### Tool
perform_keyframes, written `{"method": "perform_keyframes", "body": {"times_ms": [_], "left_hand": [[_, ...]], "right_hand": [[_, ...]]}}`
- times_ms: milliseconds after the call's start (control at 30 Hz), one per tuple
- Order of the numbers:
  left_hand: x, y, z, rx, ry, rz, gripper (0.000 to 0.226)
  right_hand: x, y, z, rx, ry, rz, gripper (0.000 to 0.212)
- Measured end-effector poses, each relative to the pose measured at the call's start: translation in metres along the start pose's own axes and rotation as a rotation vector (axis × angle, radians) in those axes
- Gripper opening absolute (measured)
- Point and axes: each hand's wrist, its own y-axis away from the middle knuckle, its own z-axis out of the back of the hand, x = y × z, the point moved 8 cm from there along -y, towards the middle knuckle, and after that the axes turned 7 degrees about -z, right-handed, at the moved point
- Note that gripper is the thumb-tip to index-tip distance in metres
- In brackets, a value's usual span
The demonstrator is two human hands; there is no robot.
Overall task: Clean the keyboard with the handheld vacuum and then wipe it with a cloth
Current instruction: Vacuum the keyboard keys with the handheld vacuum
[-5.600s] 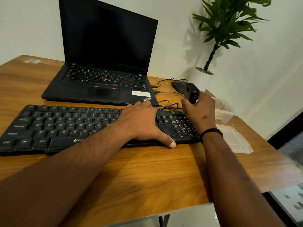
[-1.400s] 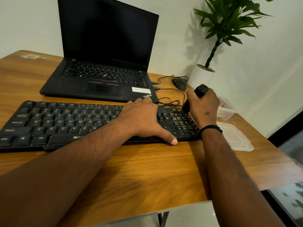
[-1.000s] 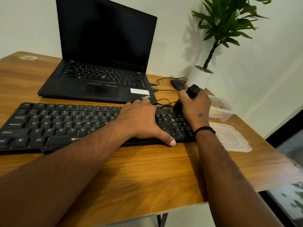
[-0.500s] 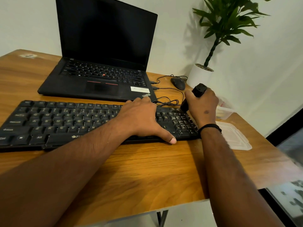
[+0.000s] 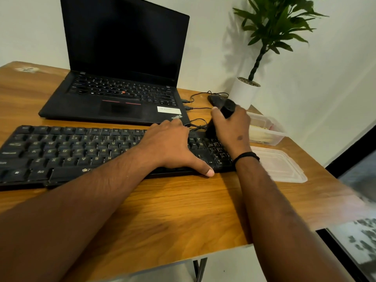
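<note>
I saw a warm, fairly dim indoor scene, soft leaf shadows from the plant (image 5: 272, 27) on the white wall (image 5: 219, 47), arm shadows on the wooden table (image 5: 183, 210), wide-angle bending at edges, smeared blur at the right margin, laptop screen (image 5: 126, 37) dark.

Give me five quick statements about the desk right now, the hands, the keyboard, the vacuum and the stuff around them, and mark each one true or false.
1. The right hand grips the black handheld vacuum at the right end of the keyboard. True.
2. The left hand holds a cloth. False: it lies flat on the keyboard and holds nothing.
3. The laptop is open with a dark screen. True.
4. The potted plant stands at the table's left corner. False: it stands at the far right, by the wall.
5. The clear lid sits closed on the plastic container. False: it lies on the table beside the container.
</note>
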Motion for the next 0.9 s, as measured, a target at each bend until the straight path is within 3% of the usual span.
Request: {"method": "perform_keyframes", "body": {"times_ms": [67,133,300,500,733,900], "left_hand": [[0.000,0.001,0.000,-0.007,0.002,-0.005,0.131],[0.000,0.001,0.000,-0.012,0.005,-0.006,0.128],[0.001,0.000,0.000,0.014,0.004,0.009,0.127],[0.000,0.001,-0.001,-0.002,-0.005,0.002,0.129],[0.001,-0.001,0.000,0.003,-0.004,0.001,0.128],[0.000,0.000,0.000,-0.005,-0.008,-0.010,0.122]], "right_hand": [[0.015,0.011,-0.016,0.107,-0.088,0.041,0.025],[0.017,0.010,-0.018,0.108,-0.078,0.053,0.023],[-0.023,-0.015,0.028,-0.213,0.159,-0.090,0.030],[0.011,0.007,-0.012,0.061,0.040,0.051,0.020],[-0.018,-0.011,0.021,-0.140,0.115,-0.088,0.022],[0.008,0.003,-0.005,0.017,0.111,0.040,0.021]]}}
